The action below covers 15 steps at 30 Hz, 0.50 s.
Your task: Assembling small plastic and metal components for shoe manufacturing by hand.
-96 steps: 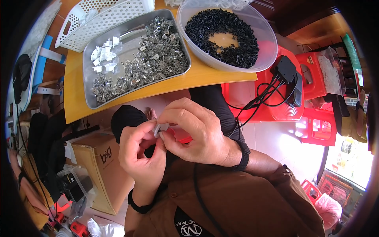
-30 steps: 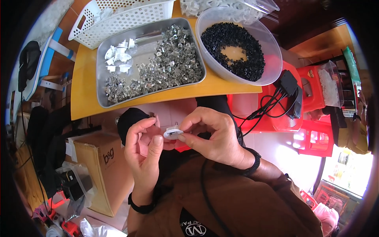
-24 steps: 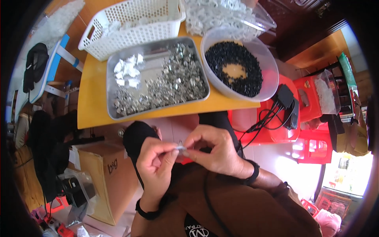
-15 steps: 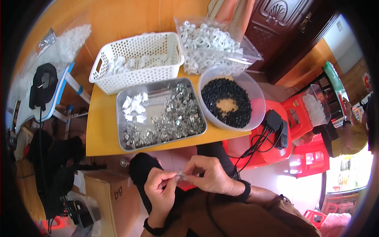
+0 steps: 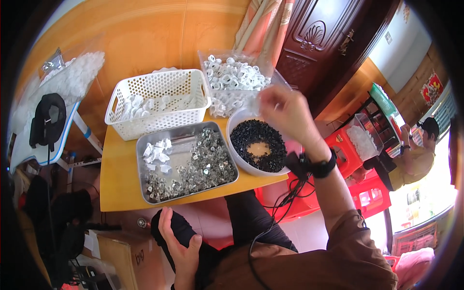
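My left hand [image 5: 181,245] is raised over my lap, fingers stretched out and thumb apart, holding nothing. Over the far right rim of the clear plastic bowl [image 5: 234,155], my right hand [image 5: 286,110] reaches out with curled, closed fingers. Whatever they hold, if anything, is too blurred to make out. Small black pieces [image 5: 270,145] fill the bowl around a bare spot. Beyond it lies a clear bag of white plastic rings [image 5: 233,75], close to my right hand. A metal tray [image 5: 189,195] carries shiny metal pieces [image 5: 205,166] and a few white parts [image 5: 156,153].
A white perforated basket [image 5: 159,124] with white parts stands at the back of the yellow table [image 5: 116,186]. Black cables [image 5: 282,203] hang by red stools [image 5: 309,203]. A cardboard box [image 5: 121,256] sits at lower left. Another person [image 5: 415,159] is at the right.
My hands were together over my lap, pinching a small pale piece. The right has moved up and right over the bowl; the left has opened. The view has tilted upward.
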Each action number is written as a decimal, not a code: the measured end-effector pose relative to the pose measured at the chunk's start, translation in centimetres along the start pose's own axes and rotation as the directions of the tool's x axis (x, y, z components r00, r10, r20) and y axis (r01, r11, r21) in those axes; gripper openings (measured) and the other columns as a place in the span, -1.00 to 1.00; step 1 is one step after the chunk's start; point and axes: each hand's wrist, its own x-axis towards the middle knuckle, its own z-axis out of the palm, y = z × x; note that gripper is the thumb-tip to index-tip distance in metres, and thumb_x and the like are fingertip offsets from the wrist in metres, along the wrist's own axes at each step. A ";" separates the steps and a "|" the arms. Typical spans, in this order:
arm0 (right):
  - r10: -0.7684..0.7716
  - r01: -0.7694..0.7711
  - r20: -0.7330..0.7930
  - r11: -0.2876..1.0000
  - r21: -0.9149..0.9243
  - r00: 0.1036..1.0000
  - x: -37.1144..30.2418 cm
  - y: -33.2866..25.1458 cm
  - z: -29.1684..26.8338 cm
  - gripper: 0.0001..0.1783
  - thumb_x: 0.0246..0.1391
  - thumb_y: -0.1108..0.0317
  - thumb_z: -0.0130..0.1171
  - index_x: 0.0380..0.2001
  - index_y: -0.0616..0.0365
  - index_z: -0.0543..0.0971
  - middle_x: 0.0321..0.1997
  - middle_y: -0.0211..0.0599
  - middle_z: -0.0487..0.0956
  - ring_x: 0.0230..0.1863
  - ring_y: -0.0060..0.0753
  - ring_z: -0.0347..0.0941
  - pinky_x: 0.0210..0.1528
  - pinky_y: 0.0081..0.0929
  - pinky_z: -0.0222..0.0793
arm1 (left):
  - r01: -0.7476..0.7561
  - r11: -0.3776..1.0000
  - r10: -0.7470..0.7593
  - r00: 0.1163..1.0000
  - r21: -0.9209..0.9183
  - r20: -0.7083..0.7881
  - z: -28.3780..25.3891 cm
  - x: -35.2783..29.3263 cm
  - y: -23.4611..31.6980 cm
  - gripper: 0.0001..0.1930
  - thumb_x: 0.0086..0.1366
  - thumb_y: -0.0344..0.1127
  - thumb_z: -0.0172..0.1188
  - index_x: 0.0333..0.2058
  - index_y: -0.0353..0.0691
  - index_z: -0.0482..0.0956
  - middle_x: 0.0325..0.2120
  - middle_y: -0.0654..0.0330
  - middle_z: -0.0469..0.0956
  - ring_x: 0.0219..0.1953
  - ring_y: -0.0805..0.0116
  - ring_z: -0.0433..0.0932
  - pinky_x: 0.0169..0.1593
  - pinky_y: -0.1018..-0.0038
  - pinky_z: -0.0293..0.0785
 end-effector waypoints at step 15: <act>-0.311 0.430 0.552 0.897 -0.098 0.774 -4.1 -3.5 17.8 -0.80 -0.10 0.46 0.13 -0.33 0.14 0.60 -0.35 -0.19 0.55 -0.29 -0.08 0.52 -0.25 -0.25 0.46 | 0.235 0.922 -0.281 0.953 -0.309 -0.113 -1.2 -0.9 -1.5 -0.29 0.10 -0.27 0.35 0.18 -0.27 0.20 0.14 0.13 0.17 0.22 0.26 0.16 0.29 0.31 0.05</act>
